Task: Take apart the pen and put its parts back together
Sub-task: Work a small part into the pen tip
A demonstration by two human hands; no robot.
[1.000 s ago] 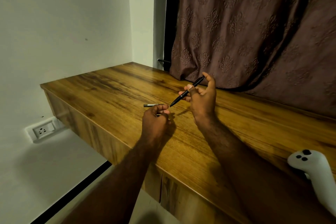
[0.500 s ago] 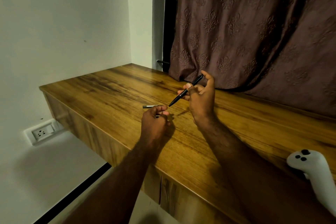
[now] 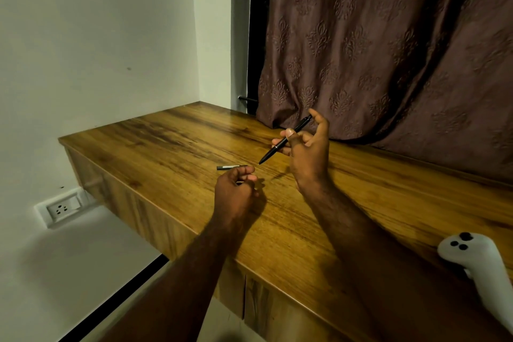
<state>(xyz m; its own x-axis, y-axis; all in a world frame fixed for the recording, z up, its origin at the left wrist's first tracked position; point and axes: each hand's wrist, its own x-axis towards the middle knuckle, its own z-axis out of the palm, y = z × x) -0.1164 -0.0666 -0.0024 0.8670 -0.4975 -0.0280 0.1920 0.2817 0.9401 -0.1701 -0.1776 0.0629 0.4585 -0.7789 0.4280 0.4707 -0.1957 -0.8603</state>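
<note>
Our left hand (image 3: pixel 234 193) hovers low over the desk (image 3: pixel 172 144), fingers curled in toward the thumb; something small and dark shows between the fingertips, but we cannot tell what it is or whether we grip it. Just beyond those fingertips a short dark pen part (image 3: pixel 231 167) lies flat on the wood, roughly parallel to the near edge. Our right hand (image 3: pixel 308 155) is raised a little farther back and to the right, pinching the pen (image 3: pixel 284 140) between thumb and fingers, with the index finger lifted clear. The pen is slim and black, tilted, its pointed tip down and toward the left, close to the loose part but not touching it; its rear end points up toward the curtain (image 3: pixel 388 44).

At the near right a white controller (image 3: pixel 477 264) rests on the desk, well apart from both hands. The desk's front edge runs diagonally under our forearms, and its left corner ends short of the wall (image 3: pixel 97 36). Bare wood spreads to the left and behind the hands. The curtain hangs down to the desk's far edge, close behind our right hand. A socket (image 3: pixel 61 208) sits on the wall below the desk.
</note>
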